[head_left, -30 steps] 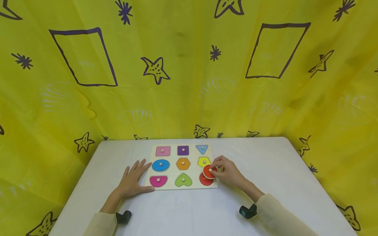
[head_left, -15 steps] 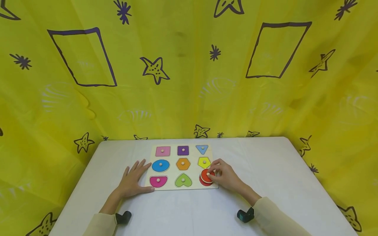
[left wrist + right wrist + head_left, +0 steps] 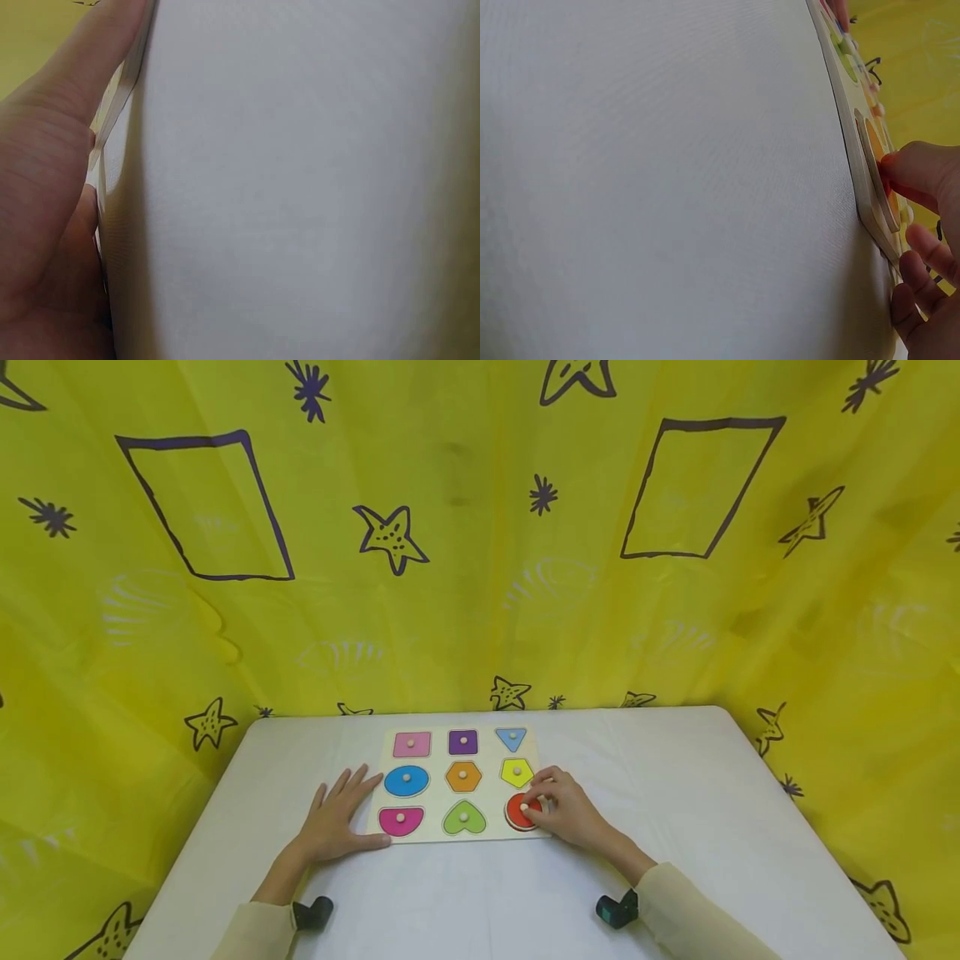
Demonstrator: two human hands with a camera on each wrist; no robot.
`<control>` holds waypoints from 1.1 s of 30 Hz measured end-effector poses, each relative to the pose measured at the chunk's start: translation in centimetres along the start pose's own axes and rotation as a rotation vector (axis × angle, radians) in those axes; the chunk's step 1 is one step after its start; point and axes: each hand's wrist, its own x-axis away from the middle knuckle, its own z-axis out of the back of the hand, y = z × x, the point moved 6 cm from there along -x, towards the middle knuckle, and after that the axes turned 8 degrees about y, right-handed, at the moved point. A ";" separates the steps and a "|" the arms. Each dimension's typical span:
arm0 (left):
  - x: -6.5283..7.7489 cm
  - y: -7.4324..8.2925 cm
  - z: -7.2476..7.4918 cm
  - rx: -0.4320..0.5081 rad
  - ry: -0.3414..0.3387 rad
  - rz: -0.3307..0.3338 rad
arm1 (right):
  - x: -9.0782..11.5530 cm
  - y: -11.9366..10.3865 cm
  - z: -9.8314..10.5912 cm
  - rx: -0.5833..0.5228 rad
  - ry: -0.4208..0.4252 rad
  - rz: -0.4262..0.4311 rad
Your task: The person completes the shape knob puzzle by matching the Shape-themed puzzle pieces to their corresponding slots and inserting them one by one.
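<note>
A white wooden shape puzzle board (image 3: 435,837) lies on the table, bearing several coloured pieces with small knobs. At its lower right corner my right hand (image 3: 572,810) pinches the knob of a red round puzzle piece (image 3: 514,812). In the right wrist view the round piece (image 3: 877,169) sits slightly raised and tilted over its spot on the board. My left hand (image 3: 335,820) rests with spread fingers at the board's left edge, its thumb on the lower left corner. The green heart piece (image 3: 464,825) and yellow pentagon piece (image 3: 515,781) lie nearest the red one.
The white table (image 3: 480,902) reaches to a yellow patterned curtain (image 3: 465,610) at the back and sides. A black wrist camera (image 3: 313,913) sits by the left sleeve, another black camera (image 3: 618,910) by the right sleeve.
My right hand has brought the red round piece down and to the left, from beside the yellow pentagon onto its red printed spot. The left hand has stayed in place.
</note>
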 end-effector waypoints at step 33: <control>0.1 0.0 0.1 0.001 -0.007 -0.006 | 0.2 0.2 -0.4 0.038 -0.016 0.000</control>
